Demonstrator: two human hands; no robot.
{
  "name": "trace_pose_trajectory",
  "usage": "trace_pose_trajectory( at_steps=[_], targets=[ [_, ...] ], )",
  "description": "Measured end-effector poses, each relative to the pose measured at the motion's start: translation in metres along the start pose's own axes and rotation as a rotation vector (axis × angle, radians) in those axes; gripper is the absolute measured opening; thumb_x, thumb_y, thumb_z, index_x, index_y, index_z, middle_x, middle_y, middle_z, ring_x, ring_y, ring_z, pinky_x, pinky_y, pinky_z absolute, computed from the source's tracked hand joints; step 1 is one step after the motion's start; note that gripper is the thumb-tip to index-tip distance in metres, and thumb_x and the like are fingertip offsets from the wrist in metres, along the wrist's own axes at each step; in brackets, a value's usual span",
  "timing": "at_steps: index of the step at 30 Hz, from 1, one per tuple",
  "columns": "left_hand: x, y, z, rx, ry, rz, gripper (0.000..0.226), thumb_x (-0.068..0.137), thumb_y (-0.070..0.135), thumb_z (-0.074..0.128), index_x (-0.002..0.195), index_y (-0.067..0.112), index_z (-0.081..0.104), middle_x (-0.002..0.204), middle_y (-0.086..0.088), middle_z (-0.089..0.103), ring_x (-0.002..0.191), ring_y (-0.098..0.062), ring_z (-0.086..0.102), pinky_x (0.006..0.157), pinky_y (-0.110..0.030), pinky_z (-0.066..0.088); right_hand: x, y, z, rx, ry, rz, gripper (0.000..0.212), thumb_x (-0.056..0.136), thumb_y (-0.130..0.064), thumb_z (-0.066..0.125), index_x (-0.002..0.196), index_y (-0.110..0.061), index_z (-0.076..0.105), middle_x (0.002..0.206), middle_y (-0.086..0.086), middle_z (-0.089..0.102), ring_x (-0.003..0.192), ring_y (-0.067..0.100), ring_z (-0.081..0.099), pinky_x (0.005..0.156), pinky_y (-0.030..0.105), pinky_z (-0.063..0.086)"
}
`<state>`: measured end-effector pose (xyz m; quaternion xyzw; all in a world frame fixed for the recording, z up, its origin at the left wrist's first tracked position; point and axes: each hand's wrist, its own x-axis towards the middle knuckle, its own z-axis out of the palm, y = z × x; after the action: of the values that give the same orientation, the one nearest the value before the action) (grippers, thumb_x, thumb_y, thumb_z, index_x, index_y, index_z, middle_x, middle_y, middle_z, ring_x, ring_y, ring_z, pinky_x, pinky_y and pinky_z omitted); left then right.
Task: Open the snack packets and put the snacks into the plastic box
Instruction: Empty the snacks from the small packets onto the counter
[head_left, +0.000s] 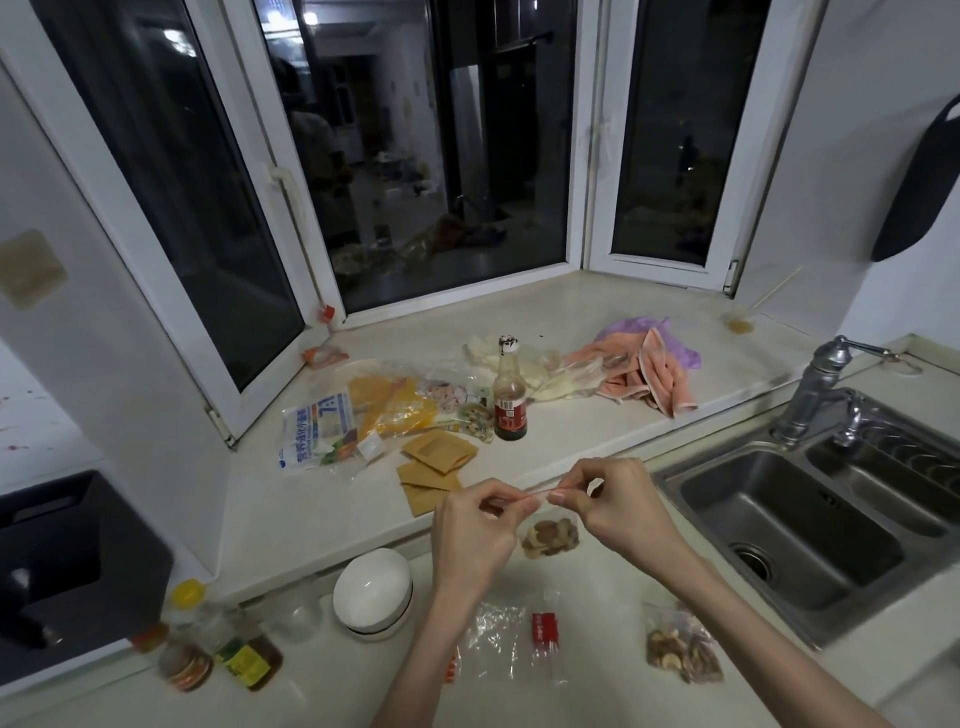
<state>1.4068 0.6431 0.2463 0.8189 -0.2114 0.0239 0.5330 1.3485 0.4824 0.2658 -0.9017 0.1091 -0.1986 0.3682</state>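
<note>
Above the counter I hold a small clear snack packet (549, 538) with mixed nuts hanging in its lower part. My left hand (475, 525) and my right hand (613, 501) each pinch the packet's top edge, thumbs and fingertips close together. A second nut packet (680, 649) lies on the counter near the sink. Two emptied clear wrappers (491, 636) with red print lie flat in front of me. A clear plastic box (296, 613) stands left of the white bowl, faint and hard to make out.
A white bowl (373, 590) sits upside down at left, with small bottles (249, 657) beside it. On the sill are a sauce bottle (509, 395), food bags (358, 415), brown squares (436, 465) and a pink cloth (639, 376). A steel sink (810, 525) is at right.
</note>
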Motion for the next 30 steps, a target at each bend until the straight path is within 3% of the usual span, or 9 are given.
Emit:
trace_pose_trajectory(
  at_steps=[3,6,12,15,18,21,24,26,30],
  targets=[
    [-0.007,-0.014,0.011,-0.058,-0.096,-0.113,0.025,0.078,0.014,0.076,0.063,0.033,0.071,0.066,0.015,0.071,0.058,-0.004,0.067,0.065,-0.023,0.055,-0.005,0.017,0.007,0.042,-0.029,0.063,0.014,0.077,-0.02,0.076,0.065,-0.025,0.071,0.062,-0.014,0.067,0.063,-0.004,0.061,0.055,0.006,0.041],
    [-0.013,-0.027,0.023,-0.129,-0.116,-0.235,0.022,0.073,0.014,0.08,0.06,0.028,0.071,0.063,0.008,0.072,0.056,-0.01,0.069,0.06,-0.021,0.054,-0.015,0.041,0.018,0.1,-0.059,0.138,0.022,0.08,-0.014,0.072,0.063,-0.025,0.067,0.061,-0.011,0.067,0.06,-0.004,0.061,0.051,0.006,0.041],
    [-0.034,-0.061,0.046,-0.27,-0.187,-0.43,0.011,0.074,0.007,0.078,0.068,0.015,0.073,0.07,-0.006,0.075,0.071,-0.021,0.074,0.062,-0.033,0.056,-0.029,0.077,0.029,0.253,-0.132,0.342,0.012,0.078,-0.019,0.076,0.067,-0.019,0.07,0.072,-0.003,0.071,0.068,0.005,0.064,0.062,0.01,0.046],
    [-0.049,-0.075,0.055,-0.289,-0.189,-0.453,0.016,0.075,0.002,0.075,0.064,0.015,0.072,0.065,-0.004,0.073,0.064,-0.014,0.072,0.048,-0.021,0.05,-0.046,0.085,0.031,0.548,-0.215,0.385,0.005,0.08,-0.005,0.071,0.082,-0.007,0.067,0.093,0.012,0.073,0.09,0.02,0.068,0.079,0.026,0.053],
    [-0.064,-0.086,0.064,-0.311,-0.203,-0.494,0.025,0.079,-0.004,0.072,0.063,0.015,0.068,0.053,0.004,0.067,0.049,-0.003,0.064,0.043,-0.013,0.046,-0.081,0.1,0.043,0.652,-0.369,0.494,0.026,0.08,0.006,0.065,0.101,-0.007,0.061,0.097,0.008,0.068,0.093,0.018,0.064,0.077,0.032,0.053],
    [-0.081,-0.097,0.073,-0.36,-0.274,-0.607,0.017,0.082,-0.002,0.072,0.072,0.011,0.067,0.057,0.002,0.07,0.052,-0.009,0.068,0.043,-0.021,0.051,-0.119,0.117,0.059,0.613,-0.468,0.61,0.023,0.083,0.002,0.059,0.101,-0.014,0.063,0.088,0.003,0.066,0.082,0.014,0.06,0.07,0.03,0.049],
    [-0.097,-0.107,0.08,-0.364,-0.343,-0.655,0.009,0.082,0.001,0.073,0.082,0.008,0.069,0.075,-0.007,0.075,0.066,-0.017,0.072,0.056,-0.032,0.058,-0.146,0.134,0.069,0.662,-0.501,0.728,0.018,0.082,-0.012,0.062,0.1,-0.011,0.065,0.088,0.004,0.07,0.082,0.017,0.065,0.067,0.027,0.051],
    [-0.107,-0.113,0.085,-0.373,-0.377,-0.703,0.01,0.083,0.003,0.073,0.09,0.01,0.069,0.089,-0.012,0.075,0.077,-0.021,0.072,0.064,-0.038,0.058,-0.159,0.149,0.075,0.641,-0.472,0.801,0.016,0.083,-0.011,0.063,0.098,-0.007,0.067,0.089,0.007,0.071,0.083,0.02,0.067,0.069,0.031,0.053],
    [-0.114,-0.123,0.091,-0.431,-0.469,-0.815,0.024,0.085,0.003,0.068,0.107,0.013,0.065,0.099,-0.002,0.073,0.085,-0.018,0.07,0.056,-0.032,0.058,-0.172,0.181,0.08,0.569,-0.207,1.033,0.016,0.083,0.003,0.064,0.099,0.003,0.066,0.087,0.014,0.07,0.071,0.02,0.069,0.06,0.026,0.056]
  ],
)
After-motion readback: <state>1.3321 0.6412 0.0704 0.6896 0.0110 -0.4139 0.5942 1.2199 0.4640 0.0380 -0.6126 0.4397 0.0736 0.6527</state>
